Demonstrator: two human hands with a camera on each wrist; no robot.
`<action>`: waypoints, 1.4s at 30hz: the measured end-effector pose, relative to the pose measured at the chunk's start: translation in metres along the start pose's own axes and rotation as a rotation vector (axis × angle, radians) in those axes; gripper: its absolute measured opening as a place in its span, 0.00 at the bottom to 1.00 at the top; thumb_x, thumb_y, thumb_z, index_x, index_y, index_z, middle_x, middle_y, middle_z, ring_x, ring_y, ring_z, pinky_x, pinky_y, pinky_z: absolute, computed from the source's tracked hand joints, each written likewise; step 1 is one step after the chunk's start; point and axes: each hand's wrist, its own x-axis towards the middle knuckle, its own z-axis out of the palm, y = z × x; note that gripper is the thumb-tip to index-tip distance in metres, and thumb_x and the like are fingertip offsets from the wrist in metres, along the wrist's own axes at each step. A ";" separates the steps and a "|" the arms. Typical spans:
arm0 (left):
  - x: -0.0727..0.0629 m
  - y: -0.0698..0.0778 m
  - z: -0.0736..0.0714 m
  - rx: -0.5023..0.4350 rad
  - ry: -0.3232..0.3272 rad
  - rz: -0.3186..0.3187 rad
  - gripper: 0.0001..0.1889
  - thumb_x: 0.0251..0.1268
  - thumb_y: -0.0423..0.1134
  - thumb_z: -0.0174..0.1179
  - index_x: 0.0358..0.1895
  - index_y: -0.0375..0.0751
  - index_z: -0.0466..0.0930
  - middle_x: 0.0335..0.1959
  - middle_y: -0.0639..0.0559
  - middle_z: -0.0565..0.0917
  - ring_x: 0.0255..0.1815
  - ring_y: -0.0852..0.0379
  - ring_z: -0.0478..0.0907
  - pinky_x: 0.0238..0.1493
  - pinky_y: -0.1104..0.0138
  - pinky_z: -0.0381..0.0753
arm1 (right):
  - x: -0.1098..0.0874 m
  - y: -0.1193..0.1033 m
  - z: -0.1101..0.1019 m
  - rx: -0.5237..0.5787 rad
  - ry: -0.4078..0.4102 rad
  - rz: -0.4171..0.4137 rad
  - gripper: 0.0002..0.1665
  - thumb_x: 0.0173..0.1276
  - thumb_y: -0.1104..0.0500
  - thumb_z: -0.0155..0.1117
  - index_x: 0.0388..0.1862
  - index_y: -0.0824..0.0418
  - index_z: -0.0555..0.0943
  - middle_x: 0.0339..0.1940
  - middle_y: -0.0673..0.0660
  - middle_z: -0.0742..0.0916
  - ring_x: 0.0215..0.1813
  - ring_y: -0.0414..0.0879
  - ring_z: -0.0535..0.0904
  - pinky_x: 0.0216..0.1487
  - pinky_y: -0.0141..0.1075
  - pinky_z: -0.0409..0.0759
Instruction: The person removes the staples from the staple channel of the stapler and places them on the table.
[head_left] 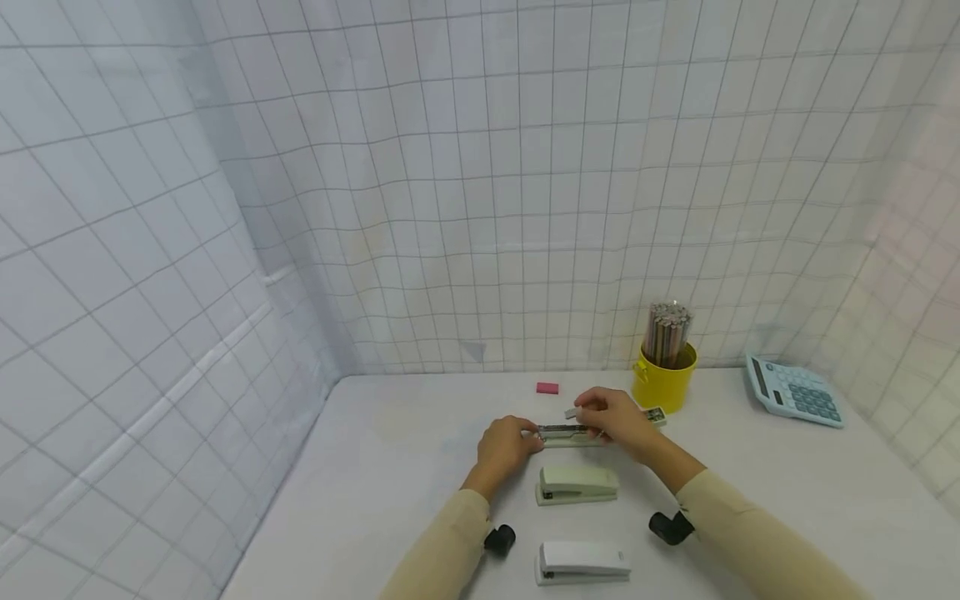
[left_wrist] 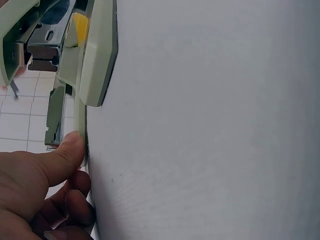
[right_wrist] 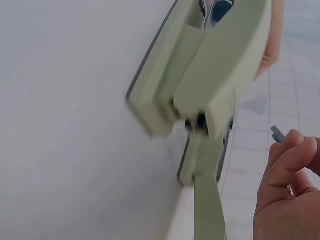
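An opened pale green stapler (head_left: 573, 443) lies on the table between both hands, its metal channel exposed. My left hand (head_left: 507, 448) holds the left end of its base; in the left wrist view, the thumb (left_wrist: 72, 150) presses on that base. Above the channel, my right hand (head_left: 615, 421) pinches a small grey strip of staples (head_left: 572, 412) between thumb and fingers. The strip of staples (right_wrist: 276, 134) also shows at the fingertips in the right wrist view, apart from the stapler. A second green stapler (head_left: 577, 482), closed, stands nearer, partly covering the opened one in both wrist views.
A white stapler (head_left: 583, 560) lies closest to the front. Behind the hands is a small pink block (head_left: 547, 388). At the back right stands a yellow cup (head_left: 662, 390) of pencils (head_left: 667, 333), with a light blue calculator (head_left: 797, 393) farther right. White gridded cloth (head_left: 480, 208) hangs behind.
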 end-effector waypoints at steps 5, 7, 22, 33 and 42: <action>-0.001 -0.002 0.002 0.006 -0.013 -0.010 0.15 0.62 0.48 0.71 0.49 0.50 0.90 0.51 0.50 0.89 0.52 0.45 0.85 0.43 0.53 0.83 | -0.027 0.009 -0.035 -0.024 0.025 0.028 0.18 0.75 0.61 0.62 0.58 0.70 0.75 0.40 0.64 0.83 0.33 0.48 0.78 0.32 0.36 0.79; -0.001 -0.002 0.003 0.012 -0.009 -0.012 0.14 0.61 0.49 0.72 0.49 0.51 0.90 0.51 0.50 0.89 0.52 0.45 0.85 0.43 0.53 0.82 | -0.038 0.014 -0.048 -0.053 0.030 0.035 0.18 0.75 0.62 0.61 0.58 0.70 0.75 0.41 0.65 0.83 0.34 0.48 0.79 0.32 0.37 0.79; -0.003 -0.006 -0.001 0.005 -0.003 -0.019 0.14 0.62 0.48 0.71 0.49 0.49 0.90 0.52 0.48 0.88 0.55 0.43 0.84 0.47 0.49 0.82 | -0.071 0.056 -0.086 -0.241 0.021 0.163 0.14 0.70 0.66 0.62 0.53 0.68 0.79 0.31 0.58 0.84 0.28 0.47 0.80 0.27 0.36 0.77; 0.000 -0.001 -0.001 0.024 -0.013 -0.022 0.15 0.62 0.47 0.72 0.51 0.49 0.89 0.54 0.46 0.88 0.54 0.42 0.84 0.46 0.50 0.83 | -0.067 0.064 -0.093 -0.352 0.032 0.223 0.09 0.68 0.66 0.63 0.47 0.64 0.81 0.25 0.55 0.80 0.21 0.44 0.74 0.23 0.34 0.74; 0.005 -0.006 -0.004 -0.034 -0.073 0.070 0.16 0.65 0.43 0.69 0.54 0.44 0.87 0.41 0.47 0.88 0.41 0.51 0.83 0.43 0.54 0.81 | -0.068 0.042 -0.119 -0.415 0.185 0.113 0.19 0.76 0.61 0.58 0.60 0.71 0.77 0.37 0.62 0.83 0.26 0.47 0.77 0.28 0.38 0.79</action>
